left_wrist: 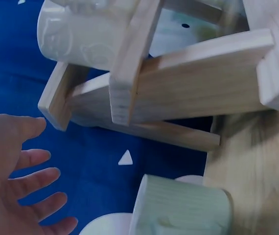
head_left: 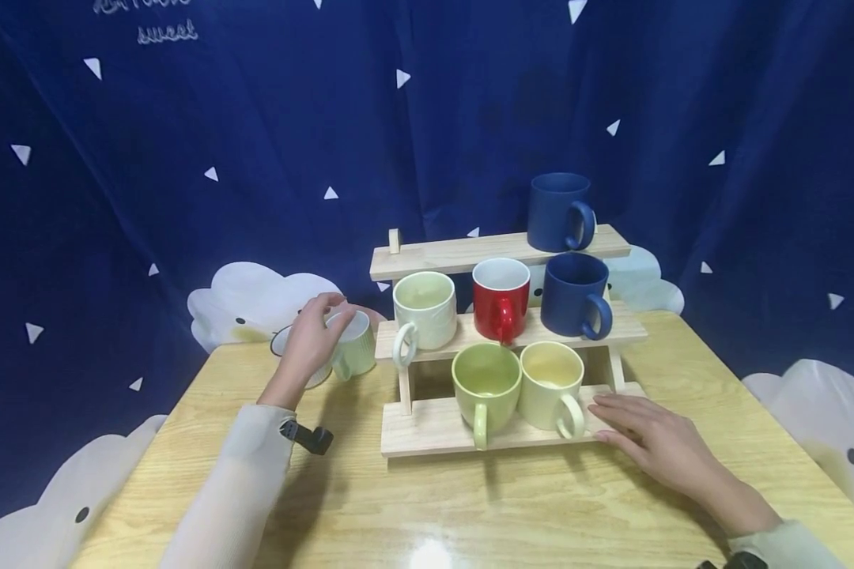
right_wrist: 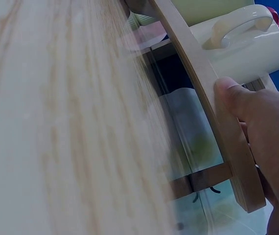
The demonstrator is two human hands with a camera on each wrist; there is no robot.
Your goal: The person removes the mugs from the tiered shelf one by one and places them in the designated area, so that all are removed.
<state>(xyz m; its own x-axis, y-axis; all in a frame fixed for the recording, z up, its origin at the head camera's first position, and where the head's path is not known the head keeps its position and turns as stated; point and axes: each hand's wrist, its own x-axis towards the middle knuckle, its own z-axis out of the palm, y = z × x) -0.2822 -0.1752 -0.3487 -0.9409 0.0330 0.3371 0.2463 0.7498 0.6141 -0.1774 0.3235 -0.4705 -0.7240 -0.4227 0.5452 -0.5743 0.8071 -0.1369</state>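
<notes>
mug (head_left: 359,352), ribbed, just beside left grip (head_left: 313,335), fingers spread; right grip (head_left: 660,439), fingers extended, touching rack (head_left: 427,427)

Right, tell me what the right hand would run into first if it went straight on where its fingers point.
Past the rack it touches, the right hand would probably meet the yellow mug, likely at its handle, though depth is hard to judge.

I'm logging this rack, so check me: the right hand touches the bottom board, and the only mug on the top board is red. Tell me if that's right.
Not quite: the head view shows that the only mug on the top board is blue, not red. The right hand does touch the bottom board.
</notes>
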